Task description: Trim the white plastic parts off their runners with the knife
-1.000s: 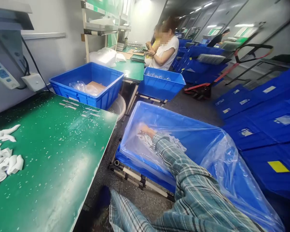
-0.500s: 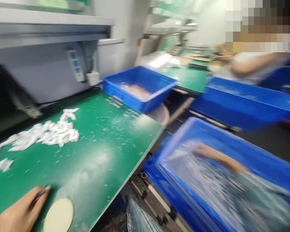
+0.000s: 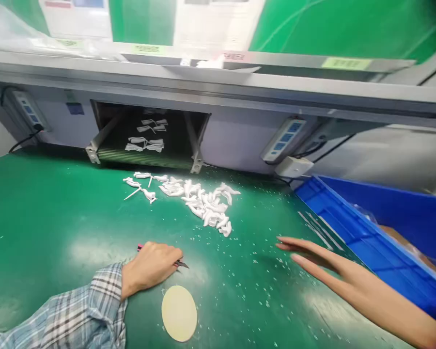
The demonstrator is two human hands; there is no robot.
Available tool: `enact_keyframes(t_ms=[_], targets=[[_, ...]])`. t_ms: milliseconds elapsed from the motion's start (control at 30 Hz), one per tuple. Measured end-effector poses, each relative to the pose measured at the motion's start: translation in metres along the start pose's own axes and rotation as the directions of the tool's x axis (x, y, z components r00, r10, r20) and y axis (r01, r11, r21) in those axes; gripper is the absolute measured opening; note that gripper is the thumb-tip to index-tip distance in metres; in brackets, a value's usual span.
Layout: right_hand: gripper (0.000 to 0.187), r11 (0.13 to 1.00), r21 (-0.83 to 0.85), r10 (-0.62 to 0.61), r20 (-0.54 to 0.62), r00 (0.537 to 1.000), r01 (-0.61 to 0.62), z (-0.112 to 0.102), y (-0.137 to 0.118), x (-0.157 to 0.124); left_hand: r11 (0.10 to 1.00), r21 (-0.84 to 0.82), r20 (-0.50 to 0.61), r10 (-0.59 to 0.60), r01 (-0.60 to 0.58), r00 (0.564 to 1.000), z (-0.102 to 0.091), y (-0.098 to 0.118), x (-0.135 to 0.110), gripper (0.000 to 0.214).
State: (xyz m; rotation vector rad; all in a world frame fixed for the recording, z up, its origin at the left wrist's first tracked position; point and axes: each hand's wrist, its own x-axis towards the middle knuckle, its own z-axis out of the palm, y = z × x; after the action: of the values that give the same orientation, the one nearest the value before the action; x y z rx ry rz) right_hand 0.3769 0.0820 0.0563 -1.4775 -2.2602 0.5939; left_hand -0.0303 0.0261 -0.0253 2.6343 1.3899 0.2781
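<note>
My left hand (image 3: pixel 151 265) rests on the green tabletop, closed around a small tool with a pink-red handle and dark pointed tips (image 3: pixel 182 264). Most of that tool is hidden in the fist. Over the right part of the table, my right hand (image 3: pixel 334 271) is open, fingers stretched out, holding nothing. A heap of white moulded pieces (image 3: pixel 207 206) lies beyond and between the hands, with a few pieces on thin stems (image 3: pixel 141 186) at its left. Close below my left hand is a pale yellow oval disc (image 3: pixel 179 313).
A conveyor (image 3: pixel 145 157) with more white pieces opens at the back. The blue bin (image 3: pixel 349 225) stands at the right, thin white strips (image 3: pixel 321 230) beside it. Small white scraps dot the tabletop (image 3: pixel 105 228). Power strips (image 3: pixel 284 139) hang under the shelf (image 3: pixel 218 87).
The view has swung left from the bins to the table. My right hand has come out of the plastic-lined blue bin to above the tabletop. My left hand still grips the tool.
</note>
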Motion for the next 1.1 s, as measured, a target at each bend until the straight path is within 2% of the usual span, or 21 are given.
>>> enact_keyframes(t_ms=[67, 100, 167, 233, 333, 400, 500, 600, 733, 833, 967, 1100], targets=[[0.043, 1.0, 0.021, -0.008, 0.14, 0.99, 0.005, 0.029, -0.027, 0.073, 1.0, -0.017, -0.016, 0.003, -0.003, 1.0, -0.001, 0.0, -0.001, 0.01], [0.049, 0.998, 0.001, -0.058, 0.175, 0.983, 0.059, 0.046, -0.044, 0.109, 1.0, -0.026, -0.028, 0.006, -0.006, 1.0, -0.001, 0.0, -0.001, 0.01], [0.056, 0.982, -0.075, -0.153, 0.219, 0.964, 0.172, 0.081, -0.079, 0.176, 0.999, -0.041, -0.053, 0.015, -0.017, 0.998, 0.0, -0.002, -0.001, 0.01], [0.062, 0.968, -0.118, -0.188, 0.247, 0.95, 0.222, 0.115, -0.107, 0.232, 0.999, -0.048, -0.079, 0.021, -0.025, 0.997, 0.003, -0.003, -0.001, 0.01], [0.076, 0.959, -0.223, -0.115, 0.251, 0.961, 0.173, 0.154, -0.128, 0.29, 0.998, -0.052, -0.101, 0.024, -0.029, 0.995, 0.006, -0.006, -0.001, 0.008], [0.078, 0.947, -0.291, -0.059, 0.257, 0.965, 0.136, 0.17, -0.13, 0.307, 0.998, -0.057, -0.108, 0.017, -0.024, 0.994, 0.007, -0.008, -0.001, 0.007], [0.065, 0.922, -0.351, -0.058, 0.299, 0.952, 0.166, 0.176, -0.123, 0.301, 0.998, -0.057, -0.116, 0.006, -0.013, 0.993, 0.007, -0.009, -0.001, 0.007], [0.056, 0.906, -0.334, -0.134, 0.355, 0.925, 0.259, 0.168, -0.115, 0.274, 0.998, -0.058, -0.125, 0.006, -0.013, 0.992, 0.006, -0.01, -0.001, 0.01], [0.051, 0.885, -0.227, -0.281, 0.433, 0.856, 0.405, 0.154, -0.112, 0.236, 0.995, -0.103, -0.153, -0.013, -0.003, 0.988, 0.005, -0.01, -0.002, 0.007], [0.038, 0.868, -0.14, -0.367, 0.463, 0.807, 0.476, 0.149, -0.115, 0.215, 0.978, -0.21, -0.206, -0.058, 0.013, 0.977, 0.004, -0.012, -0.003, 0.009], [0.027, 0.854, -0.066, -0.448, 0.412, 0.794, 0.516, 0.143, -0.121, 0.192, 0.94, -0.325, -0.253, -0.188, 0.1, 0.949, 0.001, -0.019, -0.002, 0.012], [0.024, 0.854, -0.032, -0.498, 0.238, 0.834, 0.519, 0.142, -0.123, 0.162, 0.883, -0.39, -0.292, -0.387, 0.26, 0.875, -0.003, -0.027, 0.0, 0.028]])
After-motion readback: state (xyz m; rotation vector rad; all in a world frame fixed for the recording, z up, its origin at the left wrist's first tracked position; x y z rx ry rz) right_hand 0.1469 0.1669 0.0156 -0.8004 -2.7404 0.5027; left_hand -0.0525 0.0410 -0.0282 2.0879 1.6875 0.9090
